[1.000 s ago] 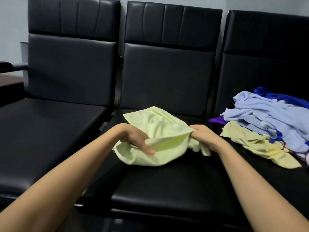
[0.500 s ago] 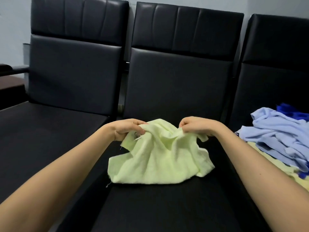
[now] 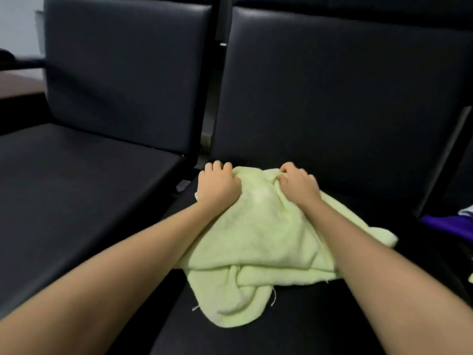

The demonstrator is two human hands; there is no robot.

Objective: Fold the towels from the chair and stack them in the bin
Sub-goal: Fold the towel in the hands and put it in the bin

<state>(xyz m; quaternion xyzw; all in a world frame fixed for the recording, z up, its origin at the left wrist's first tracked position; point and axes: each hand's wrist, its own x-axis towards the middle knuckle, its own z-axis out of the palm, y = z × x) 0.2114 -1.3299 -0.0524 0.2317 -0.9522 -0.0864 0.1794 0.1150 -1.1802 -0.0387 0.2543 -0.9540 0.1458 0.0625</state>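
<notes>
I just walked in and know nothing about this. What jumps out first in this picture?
The pale green towel stands out most, lying rumpled on the black chair seat in the middle of the view. The left hand and the right hand grip the towel's far edge, one at each side. A bit of purple cloth peeks in at the right edge.

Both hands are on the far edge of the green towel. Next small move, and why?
Probably draw the left hand and right hand apart along that edge to pull the green towel flat on the seat. Both grip its far edge close together, the cloth between them is bunched, and the near edge lies rumpled and doubled over.
</notes>
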